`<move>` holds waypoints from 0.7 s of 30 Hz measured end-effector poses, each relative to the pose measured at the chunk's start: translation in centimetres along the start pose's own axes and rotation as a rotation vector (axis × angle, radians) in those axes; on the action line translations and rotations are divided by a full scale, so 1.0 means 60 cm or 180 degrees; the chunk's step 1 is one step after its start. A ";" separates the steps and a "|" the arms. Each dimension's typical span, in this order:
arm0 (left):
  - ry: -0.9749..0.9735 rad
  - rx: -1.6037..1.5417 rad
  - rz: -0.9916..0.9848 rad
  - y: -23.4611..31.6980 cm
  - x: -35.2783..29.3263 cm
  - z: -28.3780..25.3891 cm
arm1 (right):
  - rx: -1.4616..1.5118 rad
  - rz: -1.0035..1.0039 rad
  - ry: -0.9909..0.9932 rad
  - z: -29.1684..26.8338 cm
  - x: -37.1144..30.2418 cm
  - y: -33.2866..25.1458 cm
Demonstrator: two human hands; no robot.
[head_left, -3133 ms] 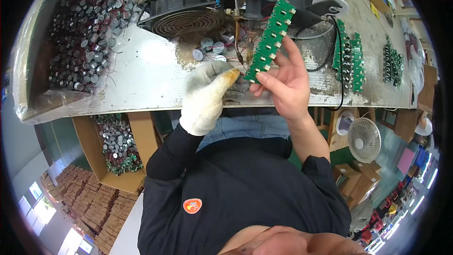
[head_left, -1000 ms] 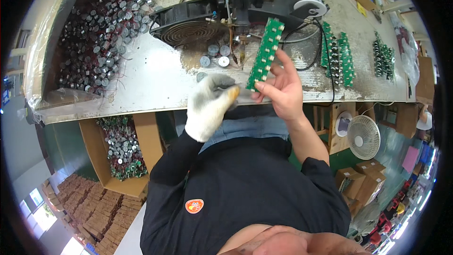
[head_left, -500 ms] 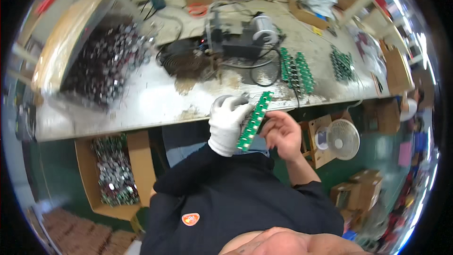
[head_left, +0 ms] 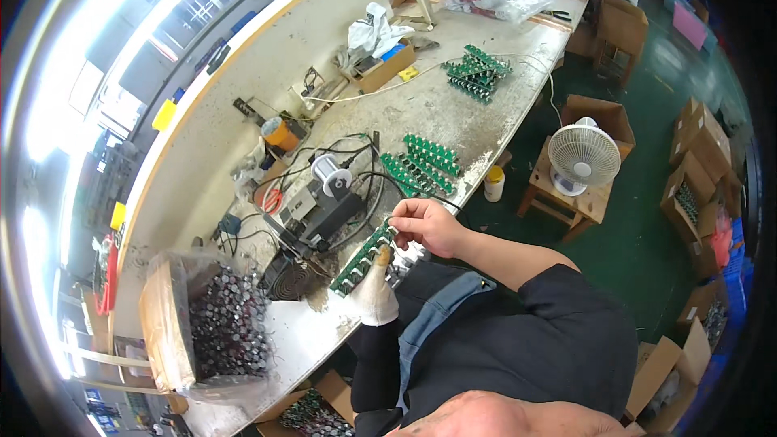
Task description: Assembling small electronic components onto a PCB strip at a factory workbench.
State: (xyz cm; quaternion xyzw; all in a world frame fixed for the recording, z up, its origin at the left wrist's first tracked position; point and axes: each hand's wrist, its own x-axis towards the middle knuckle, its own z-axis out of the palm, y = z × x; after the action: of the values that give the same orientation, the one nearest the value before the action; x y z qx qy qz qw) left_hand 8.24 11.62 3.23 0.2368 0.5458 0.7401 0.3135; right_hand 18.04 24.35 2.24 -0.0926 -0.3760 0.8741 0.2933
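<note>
A green circuit board (head_left: 363, 260) is pinched at its right end by the fingers of the bare right hand (head_left: 426, 225) and gripped from the near side by the gloved left hand (head_left: 375, 293), held just above the near edge of the bench (head_left: 518, 57). Just left of it lies a round fan (head_left: 283, 277), with a wire spool (head_left: 328, 171) beyond. More green boards (head_left: 421, 163) are stacked further right, and a tray of small cylinders (head_left: 227, 322) sits at the left.
</note>
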 end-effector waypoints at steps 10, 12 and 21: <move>-0.0223 -0.1053 -0.0323 -0.043 0.101 0.018 | 0.1024 0.1124 0.0156 -0.049 0.128 0.035; 0.0183 0.0612 0.0223 -0.057 0.100 0.019 | 0.0268 0.0820 0.0428 -0.039 0.131 0.039; 0.0167 -0.0888 -0.0265 -0.057 0.123 0.036 | 0.1953 0.1344 0.0219 -0.050 0.135 0.030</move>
State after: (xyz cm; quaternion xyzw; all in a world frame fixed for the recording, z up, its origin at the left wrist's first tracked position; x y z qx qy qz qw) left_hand 5.32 19.11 0.62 0.1486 0.4550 0.8010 0.3594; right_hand 11.82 29.89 -0.66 -0.1053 -0.0592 0.9837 0.1331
